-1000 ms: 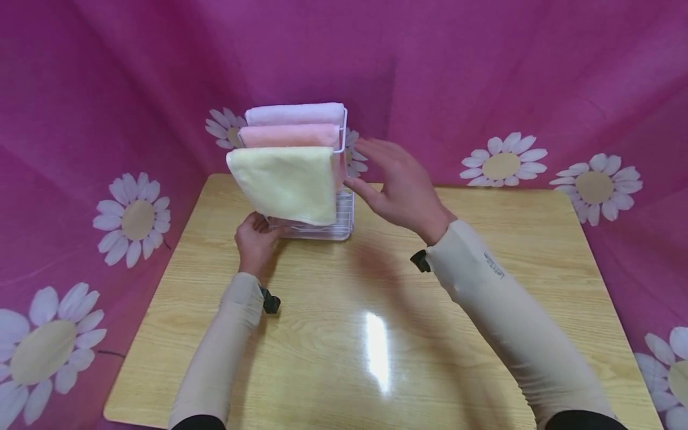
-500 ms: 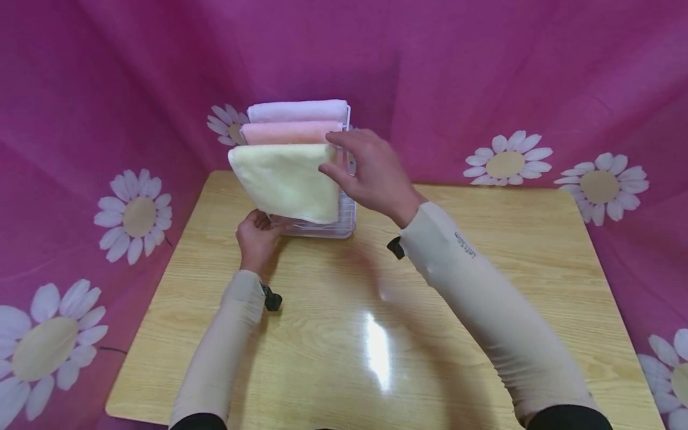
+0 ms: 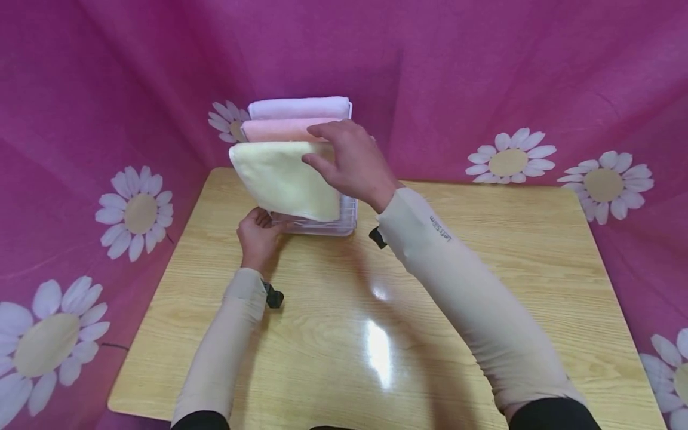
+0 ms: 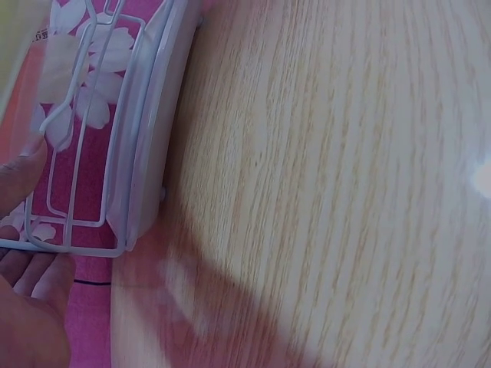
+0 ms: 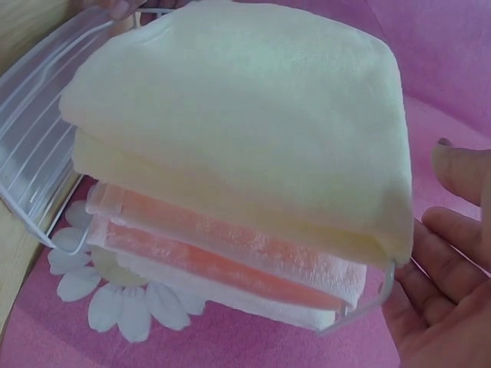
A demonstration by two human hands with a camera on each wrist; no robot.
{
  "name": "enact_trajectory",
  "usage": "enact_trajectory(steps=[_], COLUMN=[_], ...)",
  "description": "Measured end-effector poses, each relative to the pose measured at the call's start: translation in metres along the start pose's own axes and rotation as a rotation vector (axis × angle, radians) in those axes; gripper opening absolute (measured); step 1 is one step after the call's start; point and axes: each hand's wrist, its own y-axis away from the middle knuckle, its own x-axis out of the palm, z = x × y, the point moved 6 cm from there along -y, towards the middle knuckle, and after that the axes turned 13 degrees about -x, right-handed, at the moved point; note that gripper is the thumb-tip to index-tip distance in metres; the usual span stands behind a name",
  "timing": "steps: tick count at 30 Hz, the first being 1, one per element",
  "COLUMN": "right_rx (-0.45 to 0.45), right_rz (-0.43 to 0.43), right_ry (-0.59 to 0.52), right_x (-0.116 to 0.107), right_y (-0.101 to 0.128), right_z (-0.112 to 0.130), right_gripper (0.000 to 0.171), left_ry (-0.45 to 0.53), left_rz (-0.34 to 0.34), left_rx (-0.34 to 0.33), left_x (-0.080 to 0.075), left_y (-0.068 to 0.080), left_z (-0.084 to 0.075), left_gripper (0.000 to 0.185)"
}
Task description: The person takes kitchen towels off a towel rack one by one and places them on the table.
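A white wire rack (image 3: 348,214) stands at the far side of the table and carries three folded towels. The yellow towel (image 3: 279,179) hangs in front, the pink towel (image 3: 271,129) behind it, and the pale lavender towel (image 3: 298,107) at the back. My left hand (image 3: 259,230) grips the rack's lower left corner; in the left wrist view the thumb and fingers of this left hand (image 4: 23,230) pinch the rack's wire (image 4: 73,184). My right hand (image 3: 322,146) hovers at the yellow towel's upper right corner. In the right wrist view its fingers (image 5: 441,238) lie relaxed beside the yellow towel (image 5: 245,123), a small gap apart.
The wooden table (image 3: 484,251) is glossy, with a light glare in the middle. Pink cloth with daisy prints (image 3: 505,161) hangs close behind and on both sides. The rack's plastic base tray (image 4: 149,153) sits near the table's back edge.
My right hand has moved left from beside the rack to the yellow towel's upper right corner. My left hand has stayed on the rack's base.
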Motion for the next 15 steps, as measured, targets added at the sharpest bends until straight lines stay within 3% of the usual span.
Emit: enact_trajectory(steps=[15], right_rx=[-0.032], right_rz=[0.068], right_ry=[0.066], right_x=[0.016], right_y=[-0.022], right_z=[0.008], right_gripper=[0.042], left_ry=[-0.032], left_rz=[-0.001], left_rx=[-0.013], left_x=[-0.001], left_y=[-0.002], left_z=[-0.001], left_gripper=[0.062])
